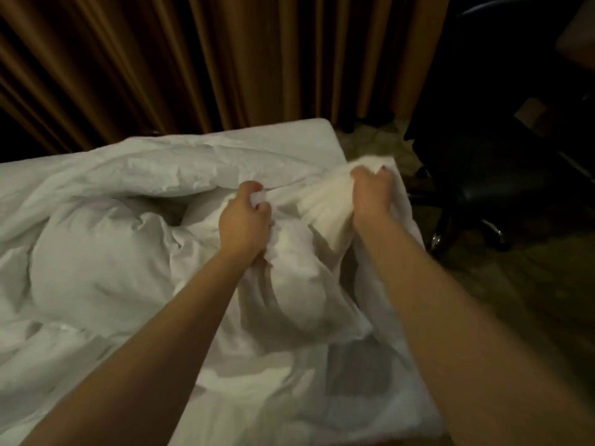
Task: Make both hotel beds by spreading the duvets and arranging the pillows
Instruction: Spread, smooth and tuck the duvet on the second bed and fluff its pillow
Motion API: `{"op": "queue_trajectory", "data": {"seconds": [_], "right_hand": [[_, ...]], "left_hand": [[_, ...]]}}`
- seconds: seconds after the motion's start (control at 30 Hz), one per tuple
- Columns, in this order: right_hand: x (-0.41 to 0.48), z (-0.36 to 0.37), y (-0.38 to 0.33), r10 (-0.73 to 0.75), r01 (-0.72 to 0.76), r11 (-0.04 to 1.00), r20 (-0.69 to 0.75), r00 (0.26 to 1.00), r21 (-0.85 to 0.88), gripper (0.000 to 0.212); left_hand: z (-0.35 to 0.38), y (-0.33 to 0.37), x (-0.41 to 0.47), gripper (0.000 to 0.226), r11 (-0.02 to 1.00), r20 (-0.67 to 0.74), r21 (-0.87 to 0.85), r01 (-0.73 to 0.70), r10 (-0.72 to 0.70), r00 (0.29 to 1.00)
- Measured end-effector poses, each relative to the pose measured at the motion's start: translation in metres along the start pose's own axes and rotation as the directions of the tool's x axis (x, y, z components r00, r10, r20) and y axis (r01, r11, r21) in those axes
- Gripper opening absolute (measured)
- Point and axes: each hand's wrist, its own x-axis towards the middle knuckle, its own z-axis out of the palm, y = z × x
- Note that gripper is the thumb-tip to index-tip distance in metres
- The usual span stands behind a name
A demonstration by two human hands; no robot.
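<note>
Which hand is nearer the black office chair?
Right. The right hand grips the rumpled white duvet just left of the black office chair; the left hand grips it farther left.

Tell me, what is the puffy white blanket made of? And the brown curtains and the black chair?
Duvet: soft matte white cloth, probably cotton, with padding inside; it puffs and creases where the left hand and right hand bunch it.
Curtains: thick brown fabric, slightly shiny, hanging in deep folds.
Chair: dark and smooth with a dull sheen, perhaps leather or vinyl; too dim to be sure.
</note>
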Motion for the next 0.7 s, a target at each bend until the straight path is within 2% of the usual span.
{"op": "queue_trajectory", "data": {"seconds": [0.07,0.13,0.2,0.3,0.37,0.43,0.5,0.57,0.63,0.7], "right_hand": [[0.003,-0.012,-0.033,-0.136,0.139,0.989,0.052,0.989,-0.055,0.038],[0.005,-0.019,-0.024,-0.172,0.176,0.981,0.055,0.984,-0.086,0.043],[-0.001,-0.026,0.008,-0.075,0.077,0.974,0.017,0.997,-0.212,0.051],[-0.032,-0.023,0.062,0.06,-0.056,0.907,-0.004,0.998,-0.416,0.065],[-0.081,-0.008,0.097,0.154,-0.094,0.866,0.083,0.985,-0.492,0.078],[-0.142,0.015,0.124,0.289,-0.152,0.897,0.288,0.913,-0.416,0.066],[-0.204,0.038,0.142,0.449,-0.305,0.887,0.488,0.749,-0.347,0.044],[-0.242,0.057,0.159,0.513,-0.292,0.849,0.551,0.658,-0.441,0.041],[-0.261,0.077,0.175,0.504,-0.257,0.849,0.561,0.656,-0.462,0.048],[-0.274,0.094,0.184,0.495,-0.329,0.864,0.516,0.699,-0.382,0.056]], "left_hand": [[-0.006,0.008,0.01,0.034,1.0,0.032,-0.012,-0.002,0.002,0.999],[-0.01,0.004,0.013,0.035,1.0,0.066,-0.017,0.023,-0.022,0.998],[-0.016,-0.008,0.008,0.038,0.999,0.114,-0.026,0.046,-0.042,0.993],[-0.027,-0.034,-0.012,0.042,0.996,0.215,-0.083,0.038,-0.02,0.977],[-0.039,-0.053,-0.027,0.043,0.989,0.26,-0.147,0.023,0.016,0.965],[-0.06,-0.071,-0.041,0.043,0.97,0.263,-0.241,0.045,0.02,0.965],[-0.087,-0.091,-0.053,0.043,0.972,0.27,-0.227,0.065,-0.001,0.963],[-0.113,-0.115,-0.065,0.041,0.977,0.312,-0.193,0.094,-0.03,0.95],[-0.136,-0.14,-0.082,0.044,0.987,0.375,-0.108,0.119,-0.071,0.924],[-0.15,-0.167,-0.103,0.052,0.989,0.449,0.021,0.145,-0.139,0.883]]}}
